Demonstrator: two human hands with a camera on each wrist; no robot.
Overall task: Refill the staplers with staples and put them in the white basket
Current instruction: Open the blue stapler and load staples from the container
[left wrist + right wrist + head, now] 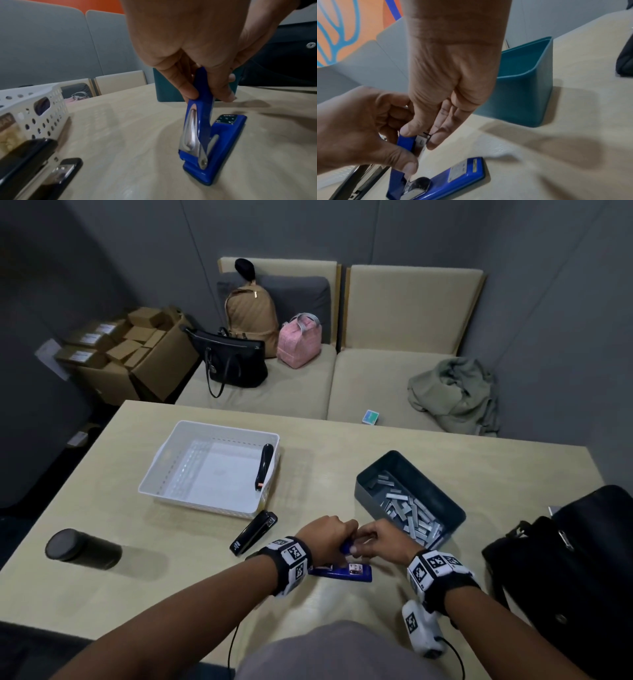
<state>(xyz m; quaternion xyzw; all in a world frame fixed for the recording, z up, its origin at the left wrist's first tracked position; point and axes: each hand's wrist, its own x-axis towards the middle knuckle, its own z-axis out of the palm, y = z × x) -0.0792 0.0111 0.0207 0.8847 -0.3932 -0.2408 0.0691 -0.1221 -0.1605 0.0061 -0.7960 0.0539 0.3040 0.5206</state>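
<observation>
A blue stapler (346, 572) lies on the table in front of me, its base flat and its top arm (199, 115) swung up. My left hand (329, 534) grips that raised arm between thumb and fingers (190, 93). My right hand (422, 136) pinches the arm's upper end, thumb on the blue cover, fingers on the metal magazine. Staple strips (414, 513) fill a teal box (373, 494) to the right. The white basket (161, 460) at the back left holds one black stapler (263, 465). Another black stapler (253, 532) lies shut beside the basket.
A black cylinder (82, 549) lies on its side at the table's left. A black bag (565, 577) sits on the right edge. Behind the table, a beige sofa (404, 313) carries bags and a jacket.
</observation>
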